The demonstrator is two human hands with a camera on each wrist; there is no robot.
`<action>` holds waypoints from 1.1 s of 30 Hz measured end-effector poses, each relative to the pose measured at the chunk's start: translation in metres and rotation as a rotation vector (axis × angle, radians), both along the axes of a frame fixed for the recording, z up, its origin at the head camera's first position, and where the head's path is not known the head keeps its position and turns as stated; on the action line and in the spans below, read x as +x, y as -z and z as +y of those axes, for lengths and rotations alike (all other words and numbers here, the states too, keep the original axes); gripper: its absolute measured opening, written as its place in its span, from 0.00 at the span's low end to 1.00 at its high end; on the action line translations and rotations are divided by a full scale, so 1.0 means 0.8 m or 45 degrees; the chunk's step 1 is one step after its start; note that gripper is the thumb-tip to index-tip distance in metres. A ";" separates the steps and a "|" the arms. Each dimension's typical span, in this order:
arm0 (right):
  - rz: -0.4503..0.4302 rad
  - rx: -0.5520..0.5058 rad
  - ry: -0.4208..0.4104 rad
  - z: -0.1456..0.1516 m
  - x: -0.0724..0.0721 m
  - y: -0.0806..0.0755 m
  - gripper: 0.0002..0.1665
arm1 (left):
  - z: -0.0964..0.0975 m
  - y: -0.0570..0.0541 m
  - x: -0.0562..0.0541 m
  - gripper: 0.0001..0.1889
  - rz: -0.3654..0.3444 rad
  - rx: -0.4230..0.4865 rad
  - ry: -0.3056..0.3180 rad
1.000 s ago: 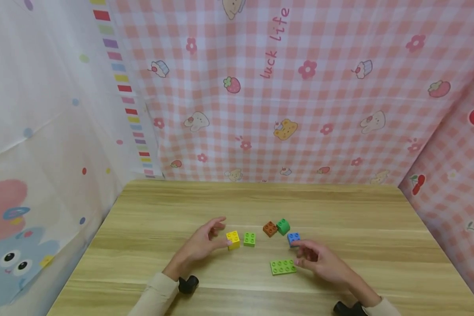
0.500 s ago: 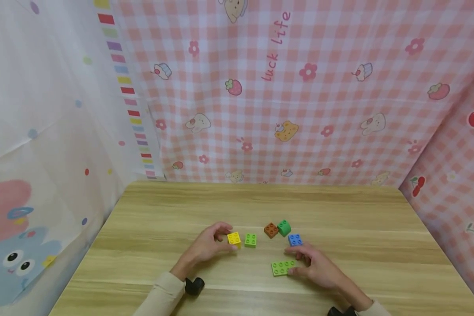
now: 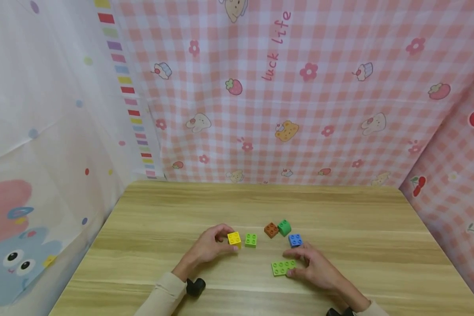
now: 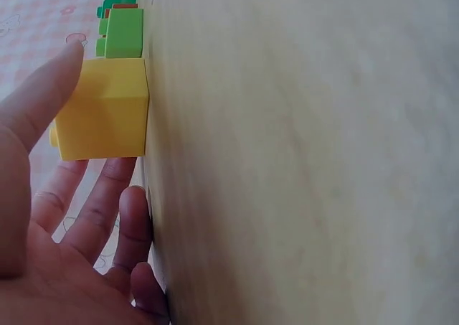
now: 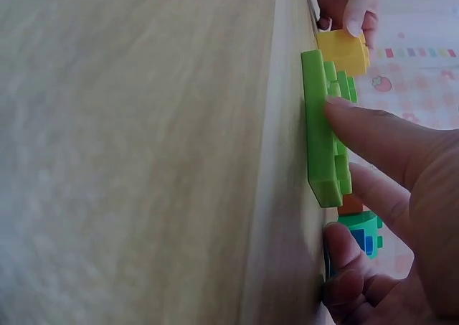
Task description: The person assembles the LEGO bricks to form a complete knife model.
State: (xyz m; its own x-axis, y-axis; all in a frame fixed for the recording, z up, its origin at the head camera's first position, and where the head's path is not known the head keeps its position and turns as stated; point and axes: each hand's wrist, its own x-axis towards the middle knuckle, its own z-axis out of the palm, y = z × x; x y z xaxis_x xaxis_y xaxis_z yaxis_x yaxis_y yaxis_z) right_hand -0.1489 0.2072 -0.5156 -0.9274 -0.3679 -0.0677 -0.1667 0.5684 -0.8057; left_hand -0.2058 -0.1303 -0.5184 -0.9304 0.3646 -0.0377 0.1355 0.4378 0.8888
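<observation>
In the head view, my left hand (image 3: 211, 245) is around a yellow toy brick (image 3: 235, 239), thumb at its near side and fingers at its far side. The left wrist view shows the thumb overlapping the yellow brick (image 4: 107, 110), with fingertips partly hidden behind it. My right hand (image 3: 316, 267) reaches over a flat light-green brick (image 3: 282, 267) with two rows of studs. Its thumb is at the near edge; its index finger lies beyond the far edge, apart from it in the head view. The right wrist view shows the thumb against the studded face of this green brick (image 5: 320, 131).
Right of the yellow brick sits a small light-green brick (image 3: 250, 240). Behind are a brown brick (image 3: 271, 229) and a rounded dark-green brick (image 3: 285, 228), side by side. A blue brick (image 3: 295, 240) lies just beyond my right fingers. All stand on the wooden table (image 3: 174, 202).
My left fingers have come in round the yellow brick. My right hand has moved from beside the blue brick leftward over the flat green brick. The bricks look unmoved.
</observation>
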 end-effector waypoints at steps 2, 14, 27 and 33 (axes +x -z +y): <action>0.007 0.001 -0.009 0.000 0.000 0.000 0.26 | 0.001 0.000 0.001 0.18 0.011 -0.012 0.001; 0.066 0.055 -0.018 -0.002 0.001 0.003 0.21 | 0.003 0.000 0.006 0.17 0.070 -0.049 0.005; 0.081 0.051 -0.048 -0.006 0.002 -0.002 0.20 | 0.004 -0.007 0.019 0.16 -0.007 -0.050 0.117; 0.037 0.016 -0.032 -0.017 0.000 -0.010 0.25 | 0.006 -0.007 0.026 0.16 -0.042 -0.052 0.135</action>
State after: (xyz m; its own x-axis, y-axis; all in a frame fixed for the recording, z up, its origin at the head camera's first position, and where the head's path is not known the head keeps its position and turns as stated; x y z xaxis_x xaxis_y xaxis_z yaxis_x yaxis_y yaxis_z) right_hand -0.1490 0.1936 -0.5073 -0.9194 -0.3908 -0.0458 -0.2043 0.5736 -0.7933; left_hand -0.1849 -0.1253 -0.5127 -0.8848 0.4583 -0.0845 0.1537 0.4582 0.8755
